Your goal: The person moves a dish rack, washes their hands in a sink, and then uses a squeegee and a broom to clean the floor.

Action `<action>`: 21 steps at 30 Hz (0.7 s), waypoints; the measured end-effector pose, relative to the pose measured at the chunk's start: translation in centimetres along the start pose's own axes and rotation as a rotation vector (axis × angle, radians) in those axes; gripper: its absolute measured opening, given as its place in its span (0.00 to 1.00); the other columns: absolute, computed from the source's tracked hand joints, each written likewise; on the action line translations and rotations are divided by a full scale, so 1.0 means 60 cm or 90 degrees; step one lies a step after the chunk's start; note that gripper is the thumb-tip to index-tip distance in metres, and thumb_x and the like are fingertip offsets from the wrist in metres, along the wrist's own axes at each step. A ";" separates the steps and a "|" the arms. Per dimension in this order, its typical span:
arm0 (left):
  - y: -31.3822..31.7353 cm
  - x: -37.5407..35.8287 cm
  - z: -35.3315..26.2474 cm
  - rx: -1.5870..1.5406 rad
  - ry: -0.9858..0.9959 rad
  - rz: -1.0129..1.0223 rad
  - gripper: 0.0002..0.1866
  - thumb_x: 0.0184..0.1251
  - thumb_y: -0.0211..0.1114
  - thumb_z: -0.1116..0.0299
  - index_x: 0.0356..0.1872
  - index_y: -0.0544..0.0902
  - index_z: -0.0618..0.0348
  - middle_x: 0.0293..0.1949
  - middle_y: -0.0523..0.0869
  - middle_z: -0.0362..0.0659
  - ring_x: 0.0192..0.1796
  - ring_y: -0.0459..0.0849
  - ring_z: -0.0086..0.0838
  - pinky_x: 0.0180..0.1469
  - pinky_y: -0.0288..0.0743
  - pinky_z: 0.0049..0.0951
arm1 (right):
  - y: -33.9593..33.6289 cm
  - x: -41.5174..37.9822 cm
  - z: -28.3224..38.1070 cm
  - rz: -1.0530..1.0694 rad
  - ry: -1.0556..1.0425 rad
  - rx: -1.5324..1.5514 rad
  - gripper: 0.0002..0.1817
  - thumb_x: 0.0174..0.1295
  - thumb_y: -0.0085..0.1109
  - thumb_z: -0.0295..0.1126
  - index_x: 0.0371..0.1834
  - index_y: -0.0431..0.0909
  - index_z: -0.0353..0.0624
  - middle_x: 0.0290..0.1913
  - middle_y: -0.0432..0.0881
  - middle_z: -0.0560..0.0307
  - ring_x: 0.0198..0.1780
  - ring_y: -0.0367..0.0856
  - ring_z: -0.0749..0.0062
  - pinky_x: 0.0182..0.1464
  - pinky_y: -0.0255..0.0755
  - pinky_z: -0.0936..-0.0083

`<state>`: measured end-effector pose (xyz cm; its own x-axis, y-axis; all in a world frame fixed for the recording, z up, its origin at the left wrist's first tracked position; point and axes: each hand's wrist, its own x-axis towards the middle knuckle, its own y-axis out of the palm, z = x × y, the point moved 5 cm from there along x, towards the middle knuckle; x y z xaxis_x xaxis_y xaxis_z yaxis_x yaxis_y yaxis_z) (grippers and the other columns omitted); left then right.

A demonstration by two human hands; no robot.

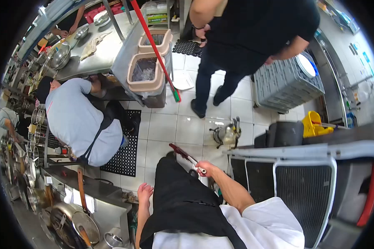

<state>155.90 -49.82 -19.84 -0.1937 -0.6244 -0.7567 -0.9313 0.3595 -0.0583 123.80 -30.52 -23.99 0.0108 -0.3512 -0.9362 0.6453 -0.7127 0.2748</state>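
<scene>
My right hand (208,169) is closed around a long slim tool with a pale metal shaft and a dark red far end (178,148). The tool points forward and left, over the tiled floor beside my dark apron (183,203). Low at my left side, my left hand (145,192) is held with its fingers loosely bent and apart, holding nothing I can see. Close to it stands a steel counter (116,216). Ahead of the tool, a shiny metal vessel with dark fittings (227,135) sits on the floor.
One person (81,120) crouches at left on a black mat (131,159); another (253,41) stands ahead near a grey crate stack (284,85). Two bins (145,76) and a red-handled broom (153,50) stand ahead. Framed panels (305,186) lean at right, near a yellow bucket (313,124).
</scene>
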 end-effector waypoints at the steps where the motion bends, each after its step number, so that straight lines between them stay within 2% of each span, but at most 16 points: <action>1: 0.022 0.024 -0.028 -0.047 0.014 -0.006 0.23 0.65 0.61 0.73 0.60 0.70 0.63 0.47 0.80 0.47 0.45 0.85 0.34 0.46 0.79 0.30 | -0.008 0.010 0.031 0.029 -0.009 0.016 0.05 0.63 0.52 0.30 0.33 0.69 0.43 0.20 0.72 0.63 0.17 0.70 0.81 0.15 0.63 0.82; 2: 0.058 0.050 -0.074 -0.075 0.038 0.004 0.25 0.66 0.61 0.72 0.63 0.67 0.63 0.48 0.79 0.50 0.46 0.85 0.36 0.48 0.79 0.31 | -0.018 0.024 0.066 0.060 -0.021 0.031 0.05 0.64 0.52 0.31 0.34 0.68 0.43 0.20 0.72 0.63 0.17 0.69 0.81 0.15 0.63 0.83; 3: 0.102 0.072 -0.133 -0.100 0.081 0.032 0.27 0.66 0.62 0.72 0.65 0.65 0.64 0.51 0.78 0.52 0.48 0.84 0.37 0.50 0.79 0.33 | -0.050 0.064 0.095 0.054 -0.068 -0.050 0.05 0.64 0.51 0.31 0.35 0.68 0.43 0.20 0.72 0.63 0.16 0.68 0.82 0.14 0.63 0.83; 5: 0.205 0.138 -0.275 -0.087 0.172 0.088 0.31 0.67 0.63 0.70 0.68 0.61 0.62 0.54 0.77 0.51 0.49 0.83 0.36 0.52 0.79 0.33 | -0.075 0.122 0.138 0.051 -0.110 -0.109 0.05 0.65 0.51 0.32 0.36 0.68 0.43 0.20 0.72 0.63 0.15 0.67 0.82 0.14 0.62 0.83; 7: 0.316 0.196 -0.439 -0.057 0.261 0.167 0.36 0.64 0.67 0.69 0.70 0.60 0.58 0.54 0.78 0.49 0.50 0.82 0.32 0.50 0.78 0.30 | -0.058 0.002 0.211 -0.061 0.005 0.146 0.05 0.66 0.50 0.33 0.37 0.68 0.44 0.19 0.71 0.64 0.14 0.66 0.83 0.13 0.61 0.82; 8: 0.374 0.223 -0.527 -0.052 0.305 0.169 0.40 0.61 0.71 0.67 0.71 0.57 0.58 0.56 0.78 0.50 0.51 0.81 0.30 0.50 0.77 0.29 | -0.049 -0.024 0.239 -0.042 0.014 0.164 0.05 0.66 0.49 0.33 0.38 0.67 0.44 0.19 0.70 0.65 0.14 0.65 0.83 0.13 0.61 0.83; 11: 0.527 0.301 -0.754 0.053 0.467 0.218 0.48 0.56 0.74 0.67 0.74 0.52 0.59 0.65 0.70 0.55 0.58 0.78 0.39 0.56 0.75 0.33 | -0.057 -0.064 0.309 -0.051 -0.027 0.156 0.05 0.67 0.48 0.34 0.38 0.67 0.45 0.19 0.70 0.66 0.14 0.66 0.83 0.13 0.61 0.84; 13: 0.604 0.354 -0.849 0.067 0.461 0.148 0.53 0.53 0.77 0.65 0.74 0.50 0.59 0.70 0.63 0.57 0.67 0.69 0.43 0.62 0.71 0.36 | -0.071 -0.068 0.352 -0.057 -0.018 0.207 0.06 0.66 0.49 0.34 0.38 0.67 0.45 0.19 0.70 0.65 0.14 0.66 0.83 0.12 0.61 0.83; 15: 0.656 0.429 -0.915 0.096 0.533 0.084 0.56 0.49 0.79 0.63 0.74 0.49 0.61 0.73 0.57 0.57 0.73 0.60 0.44 0.68 0.63 0.39 | -0.082 -0.074 0.394 -0.094 -0.019 0.211 0.06 0.66 0.50 0.33 0.39 0.67 0.45 0.19 0.70 0.64 0.14 0.66 0.83 0.12 0.62 0.82; 16: 0.680 0.454 -0.947 0.065 0.585 0.077 0.57 0.48 0.80 0.61 0.74 0.50 0.62 0.73 0.57 0.57 0.73 0.60 0.44 0.70 0.60 0.37 | -0.087 -0.077 0.419 -0.090 -0.042 0.223 0.05 0.66 0.51 0.33 0.38 0.67 0.45 0.19 0.71 0.64 0.14 0.67 0.82 0.12 0.62 0.82; 17: 0.696 0.481 -0.974 0.088 0.615 0.037 0.52 0.50 0.79 0.60 0.72 0.55 0.63 0.70 0.62 0.55 0.71 0.62 0.40 0.70 0.57 0.36 | -0.102 -0.061 0.437 -0.106 -0.049 0.211 0.06 0.66 0.50 0.34 0.37 0.68 0.45 0.19 0.71 0.64 0.13 0.67 0.81 0.12 0.62 0.82; 19: 0.731 0.528 -1.009 0.014 0.608 0.124 0.42 0.53 0.78 0.59 0.65 0.65 0.64 0.59 0.72 0.51 0.63 0.71 0.36 0.64 0.65 0.34 | -0.122 -0.050 0.481 -0.108 -0.071 0.175 0.06 0.66 0.48 0.34 0.35 0.68 0.45 0.18 0.71 0.64 0.13 0.66 0.81 0.12 0.63 0.81; 20: 0.744 0.497 -1.022 0.008 0.634 0.082 0.23 0.59 0.73 0.56 0.45 0.77 0.63 0.38 0.78 0.43 0.45 0.79 0.30 0.52 0.72 0.31 | -0.136 -0.027 0.482 -0.072 -0.062 0.221 0.05 0.65 0.50 0.33 0.34 0.69 0.45 0.19 0.72 0.63 0.14 0.68 0.80 0.13 0.65 0.81; 21: 0.748 0.486 -1.031 0.024 0.626 0.072 0.23 0.59 0.73 0.56 0.45 0.77 0.63 0.38 0.78 0.43 0.45 0.79 0.30 0.52 0.72 0.31 | -0.160 0.005 0.504 -0.038 -0.060 0.263 0.04 0.63 0.52 0.31 0.33 0.70 0.44 0.19 0.73 0.61 0.15 0.70 0.79 0.14 0.67 0.80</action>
<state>89.39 -94.79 -4.22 -0.4673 -0.8762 0.1181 -0.8841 0.4643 -0.0528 94.52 -42.14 -20.26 -0.0987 -0.3425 -0.9343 0.2819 -0.9100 0.3039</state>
